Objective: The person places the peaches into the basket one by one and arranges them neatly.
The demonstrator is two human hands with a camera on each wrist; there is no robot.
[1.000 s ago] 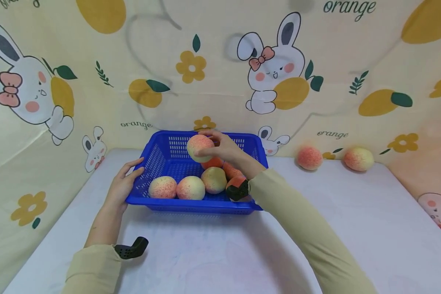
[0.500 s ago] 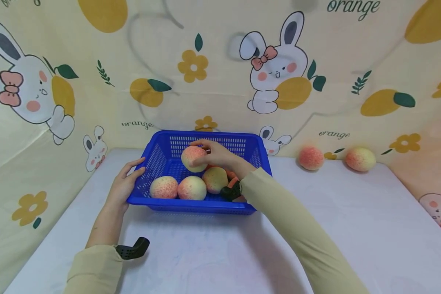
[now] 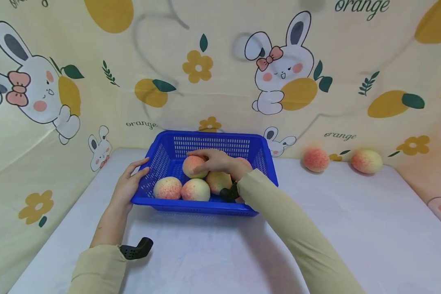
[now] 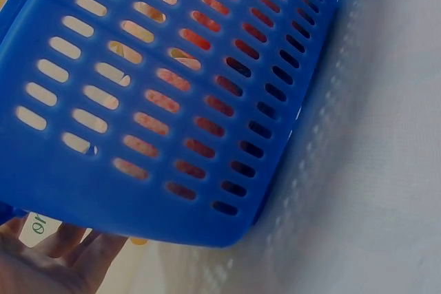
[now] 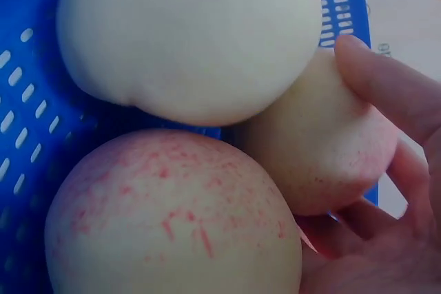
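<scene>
A blue plastic basket (image 3: 206, 207) with slotted walls stands on the table. My left hand (image 3: 126, 185) holds its left rim; in the left wrist view that hand's fingers (image 4: 103, 256) show at the rim. Inside the basket my right hand (image 3: 216, 160) grips a pink-and-cream peach (image 3: 192, 167), with thumb and fingers on it in the right wrist view. Close in front sit a speckled peach (image 3: 168, 188) and a paler peach (image 3: 196, 190), and a yellowish peach (image 3: 219, 182) is partly under the hand. The basket's right part is largely hidden by my right wrist.
Two more peaches lie at the back right of the white table (image 3: 353, 228): a redder peach (image 3: 316, 159) and a yellower peach (image 3: 367, 161). A printed cloth (image 3: 224, 61) with rabbits and fruit hangs behind.
My right hand has lowered the peach, slightly leftward, down among the others in the basket. The left hand keeps its hold on the rim. The head view has shifted a little.
</scene>
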